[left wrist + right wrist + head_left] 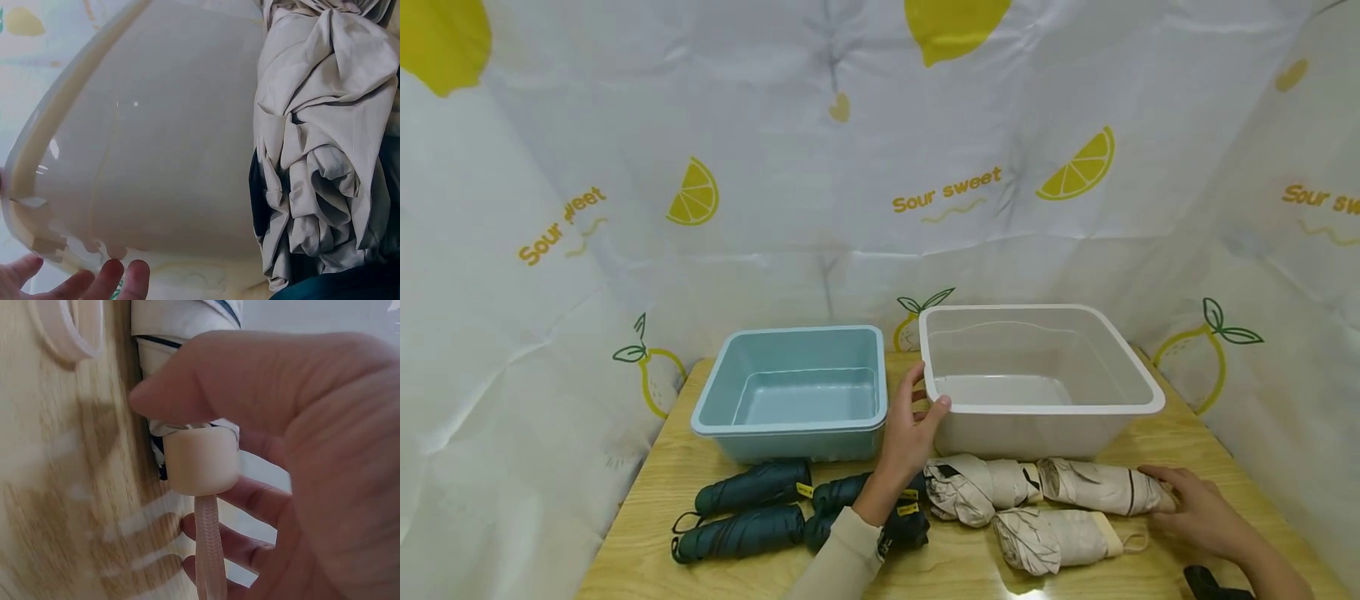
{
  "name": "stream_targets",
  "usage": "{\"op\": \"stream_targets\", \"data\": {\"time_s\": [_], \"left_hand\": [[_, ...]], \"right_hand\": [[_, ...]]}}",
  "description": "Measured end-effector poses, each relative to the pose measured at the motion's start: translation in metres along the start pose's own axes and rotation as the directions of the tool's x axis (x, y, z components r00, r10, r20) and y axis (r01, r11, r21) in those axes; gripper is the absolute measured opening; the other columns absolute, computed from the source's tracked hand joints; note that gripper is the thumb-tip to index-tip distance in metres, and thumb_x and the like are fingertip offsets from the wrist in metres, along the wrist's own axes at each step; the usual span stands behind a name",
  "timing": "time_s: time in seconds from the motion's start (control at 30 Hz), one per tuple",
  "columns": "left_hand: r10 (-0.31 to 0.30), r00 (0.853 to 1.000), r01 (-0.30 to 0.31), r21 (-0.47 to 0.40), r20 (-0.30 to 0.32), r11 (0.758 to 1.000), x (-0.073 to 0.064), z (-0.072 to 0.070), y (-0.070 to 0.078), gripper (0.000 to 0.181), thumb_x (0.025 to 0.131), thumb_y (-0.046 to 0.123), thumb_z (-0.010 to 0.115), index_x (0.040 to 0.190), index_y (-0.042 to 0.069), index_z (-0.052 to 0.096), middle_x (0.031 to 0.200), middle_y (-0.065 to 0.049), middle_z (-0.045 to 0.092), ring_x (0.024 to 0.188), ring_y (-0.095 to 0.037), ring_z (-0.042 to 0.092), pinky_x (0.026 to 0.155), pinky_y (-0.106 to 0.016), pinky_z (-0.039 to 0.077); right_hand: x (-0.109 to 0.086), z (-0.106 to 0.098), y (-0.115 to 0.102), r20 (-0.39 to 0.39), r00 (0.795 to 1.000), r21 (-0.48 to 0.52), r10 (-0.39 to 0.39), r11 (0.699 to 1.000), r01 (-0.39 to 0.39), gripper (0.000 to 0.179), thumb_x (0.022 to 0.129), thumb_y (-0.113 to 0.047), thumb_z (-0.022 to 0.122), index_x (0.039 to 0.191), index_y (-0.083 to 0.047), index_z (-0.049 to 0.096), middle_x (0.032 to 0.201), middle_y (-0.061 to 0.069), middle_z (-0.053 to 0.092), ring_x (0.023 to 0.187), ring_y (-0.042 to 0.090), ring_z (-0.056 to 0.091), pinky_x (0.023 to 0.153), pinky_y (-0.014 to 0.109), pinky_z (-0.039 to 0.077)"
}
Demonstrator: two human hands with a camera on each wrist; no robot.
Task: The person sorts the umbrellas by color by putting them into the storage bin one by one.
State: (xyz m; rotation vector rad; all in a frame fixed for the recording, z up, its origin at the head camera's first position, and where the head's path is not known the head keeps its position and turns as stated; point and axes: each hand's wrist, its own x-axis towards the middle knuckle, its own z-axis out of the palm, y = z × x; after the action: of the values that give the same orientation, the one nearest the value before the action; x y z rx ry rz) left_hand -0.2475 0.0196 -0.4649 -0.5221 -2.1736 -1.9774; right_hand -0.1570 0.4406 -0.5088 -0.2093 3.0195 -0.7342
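My left hand (910, 429) rests at the near left corner of a white basin (1045, 433), thumb tip on the front rim and fingers loosely spread along the left side. In the left wrist view its fingertips (137, 275) show beside the basin corner. My right hand (1198, 512) grips the handle end of a folded beige umbrella (1093, 486). The right wrist view shows the thumb across the wrapped cloth, the fingers behind, and a pale handle cap (202, 461) with a strap. Two more beige umbrellas (981, 487) lie close by.
Several dark green folded umbrellas (741, 533) lie at the front left, some partly behind my left forearm. A light blue basin (797, 446), seemingly stacked, stands left of the white one. A lemon-print sheet (820, 200) hangs behind the wooden table (640, 533).
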Motion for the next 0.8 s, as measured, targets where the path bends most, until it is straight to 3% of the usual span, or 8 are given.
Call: {"op": "stream_targets", "data": {"time_s": [0.2, 0.47, 0.6, 0.8], "left_hand": [[-0.011, 1.000, 0.011, -0.008, -0.002, 1.000, 0.002, 0.004, -0.004, 0.064, 0.100, 0.034, 0.061, 0.158, 0.027, 0.036, 0.156, -0.003, 0.045, 0.128, -0.029, 0.057, 0.098, -0.049, 0.053], [0.015, 1.000, -0.014, 0.071, -0.017, 0.997, 0.005, 0.005, -0.005, 0.059, 0.100, 0.034, 0.060, 0.156, 0.031, 0.041, 0.151, -0.004, 0.050, 0.122, -0.026, 0.059, 0.091, -0.037, 0.056], [0.028, 1.000, -0.027, 0.085, -0.014, 0.996, 0.005, 0.004, -0.008, 0.057, 0.100, 0.034, 0.058, 0.155, 0.032, 0.041, 0.150, -0.004, 0.050, 0.121, -0.026, 0.058, 0.091, -0.038, 0.055], [0.046, 0.999, -0.046, 0.040, 0.015, 0.998, 0.006, 0.005, -0.011, 0.057, 0.101, 0.033, 0.059, 0.154, 0.032, 0.039, 0.147, -0.006, 0.051, 0.125, -0.028, 0.057, 0.091, -0.043, 0.056]], "right_hand": [[-0.003, 0.004, 0.005, -0.004, 0.999, -0.044, 0.032, 0.999, -0.032, 0.065, 0.079, -0.018, 0.082, 0.134, 0.006, 0.059, 0.120, 0.029, 0.061, 0.101, 0.041, 0.050, 0.076, 0.041, 0.035], [0.003, 0.003, 0.002, -0.079, 0.997, -0.085, 0.006, 0.996, -0.013, 0.054, 0.073, -0.014, 0.079, 0.123, 0.001, 0.067, 0.112, 0.022, 0.065, 0.097, 0.034, 0.054, 0.077, 0.041, 0.034], [0.005, 0.000, 0.000, -0.042, 0.999, -0.079, 0.025, 0.996, -0.028, 0.052, 0.073, -0.015, 0.080, 0.121, 0.001, 0.067, 0.112, 0.020, 0.067, 0.095, 0.031, 0.058, 0.075, 0.039, 0.040], [0.000, -0.014, -0.007, 0.072, 0.994, 0.068, 0.081, 0.994, -0.086, 0.052, 0.084, -0.012, 0.076, 0.129, 0.005, 0.057, 0.111, 0.017, 0.068, 0.086, 0.017, 0.064, 0.066, 0.029, 0.050]]}}
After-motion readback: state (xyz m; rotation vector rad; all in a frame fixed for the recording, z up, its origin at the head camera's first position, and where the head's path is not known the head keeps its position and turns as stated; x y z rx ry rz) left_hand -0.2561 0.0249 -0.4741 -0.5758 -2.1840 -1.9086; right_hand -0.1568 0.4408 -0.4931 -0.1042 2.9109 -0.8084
